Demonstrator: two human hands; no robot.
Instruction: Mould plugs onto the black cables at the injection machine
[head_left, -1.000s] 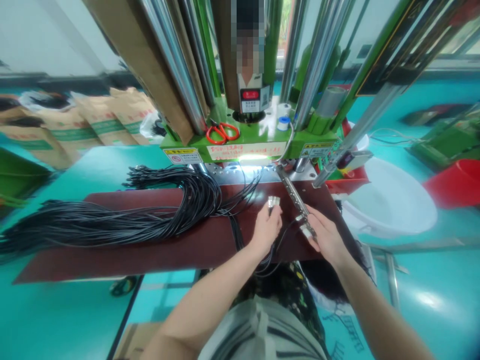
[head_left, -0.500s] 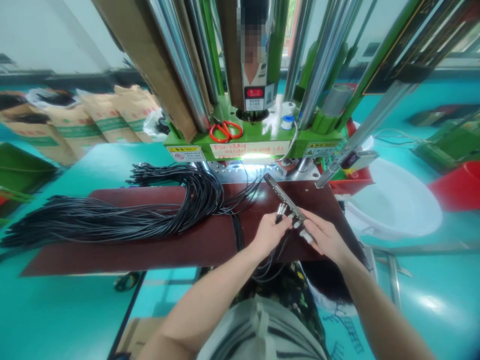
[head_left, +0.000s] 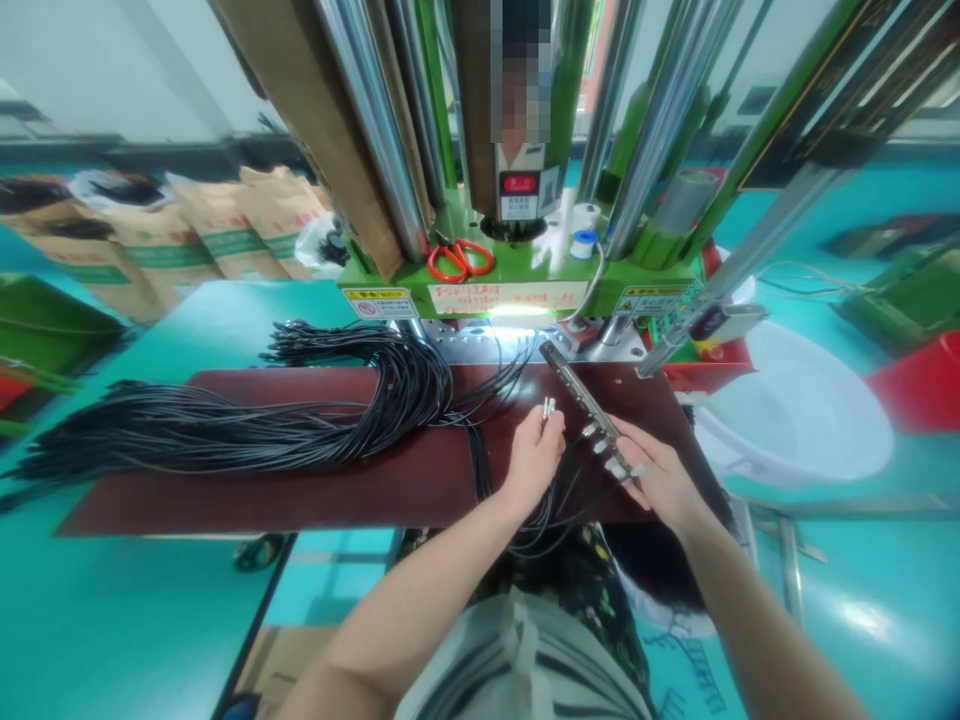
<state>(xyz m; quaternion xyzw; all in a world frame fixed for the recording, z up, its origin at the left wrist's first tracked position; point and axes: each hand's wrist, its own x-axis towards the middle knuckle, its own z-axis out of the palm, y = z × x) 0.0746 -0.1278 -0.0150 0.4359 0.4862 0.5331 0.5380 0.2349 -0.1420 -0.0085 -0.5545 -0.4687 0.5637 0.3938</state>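
My left hand (head_left: 534,458) is closed around a few cable ends, and their small metal plug tips (head_left: 549,407) poke up above the fingers. To its right, my right hand (head_left: 654,464) grips the lower end of a long, narrow metal bar (head_left: 577,389), held at a slant over the board. Several light-coloured connectors (head_left: 600,440) sit along the bar's near half, with thin black cables hanging below. A thick bundle of black cables (head_left: 300,430) lies to the left of my hands. Fingers partly hide what my left hand holds.
Beneath the cables is a dark red board (head_left: 300,502). Behind it stands a green press (head_left: 465,285) with a lit opening, red-handled scissors (head_left: 459,261) and a blue-and-white spool (head_left: 583,244). A white tub (head_left: 810,410) is at right; paper sacks (head_left: 202,235) stand far left.
My left hand has drawn a little away from the bar, and the plug tips in it now point upward. The right hand still holds the bar. The view has shifted slightly.
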